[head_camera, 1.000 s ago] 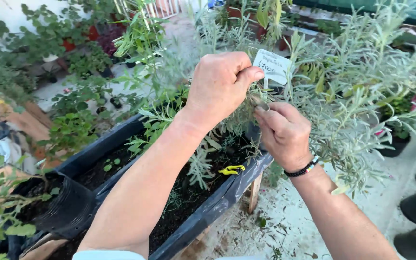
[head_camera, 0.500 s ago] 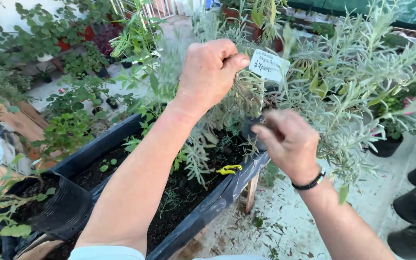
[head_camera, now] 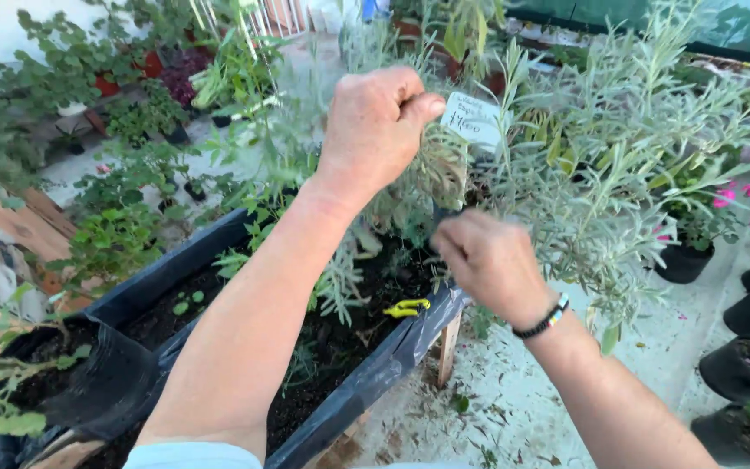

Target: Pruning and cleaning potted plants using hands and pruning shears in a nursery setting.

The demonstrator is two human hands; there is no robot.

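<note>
An outdoor plant nursery is seen, with pale, littered ground and a long planter [head_camera: 219, 252] lined with black plastic sheet and filled with dark soil. Above the planter's far end a silvery-green shrub [head_camera: 618, 148] with narrow, soft-looking leaves is spread wide. A bunch of its stems is clenched in the left hand [head_camera: 375, 130], fist closed, thumb pressed on top. Just beside that thumb a small white tag [head_camera: 474, 120] is stuck among the stems. Below the tag, the right hand [head_camera: 490, 260] is curled shut among the lower twigs; what its grip contains cannot be told. A dark beaded bracelet [head_camera: 545, 318] is worn on that wrist. On the soil below the hands a small yellow object [head_camera: 406, 307] is lying. Black pots [head_camera: 683, 260] with pink flowers are set right of the shrub.
</note>
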